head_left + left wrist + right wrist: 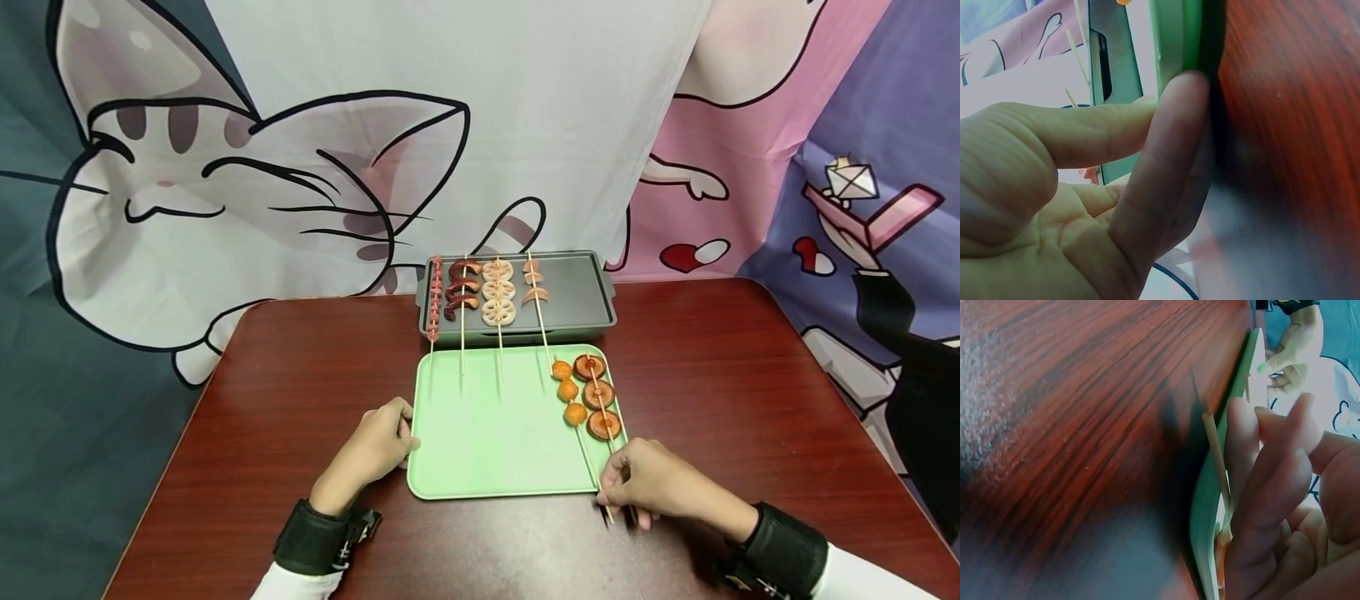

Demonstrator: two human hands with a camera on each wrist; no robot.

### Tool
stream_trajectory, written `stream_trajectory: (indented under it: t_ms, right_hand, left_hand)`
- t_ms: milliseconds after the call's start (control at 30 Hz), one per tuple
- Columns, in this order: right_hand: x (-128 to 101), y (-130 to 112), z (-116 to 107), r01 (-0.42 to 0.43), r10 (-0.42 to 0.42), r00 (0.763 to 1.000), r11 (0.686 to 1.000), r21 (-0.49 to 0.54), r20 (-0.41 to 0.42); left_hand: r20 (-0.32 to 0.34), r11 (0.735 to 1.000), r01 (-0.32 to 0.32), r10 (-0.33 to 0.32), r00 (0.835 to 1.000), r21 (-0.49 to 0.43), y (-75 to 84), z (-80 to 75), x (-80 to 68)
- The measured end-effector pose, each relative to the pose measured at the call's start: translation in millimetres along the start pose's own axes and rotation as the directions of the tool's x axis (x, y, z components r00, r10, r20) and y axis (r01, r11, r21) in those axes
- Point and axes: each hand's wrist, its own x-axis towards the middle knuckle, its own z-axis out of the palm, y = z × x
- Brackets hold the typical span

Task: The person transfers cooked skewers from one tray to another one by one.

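My left hand (382, 442) grips the left rim of the light green tray (487, 450), thumb on top and fingers beneath. At the tray's front right corner, my right hand (648, 479) pinches the lower stick of a skewer of orange balls (567, 391); the stick's end pokes out past the fingertips. Beside it lies a skewer of brown mushroom slices (598, 394), whose lower stick runs under this hand. In the right wrist view, a bare stick (1215, 447) juts over the tray edge (1204, 531) beside the fingers.
Behind the tray stands a dark grey grill pan (573, 292). On it lie a pink sausage skewer (435, 296), a dark red tentacle skewer (462, 287), a lotus root skewer (498, 292) and a pale orange skewer (534, 282). Their sticks overhang the tray. A printed cloth (337, 50) hangs behind the table (322, 358).
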Motion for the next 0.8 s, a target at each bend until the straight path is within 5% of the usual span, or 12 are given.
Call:
stream_trajectory:
  t_ms: [800]
  right_hand:
    - [8.1,-10.9,-11.3,0.072,-0.071,0.997,0.996,-0.062,0.014]
  left_hand:
    - [0.001,1.0,0.013,-0.013,1.0,-0.01,0.1,0.9,0.7]
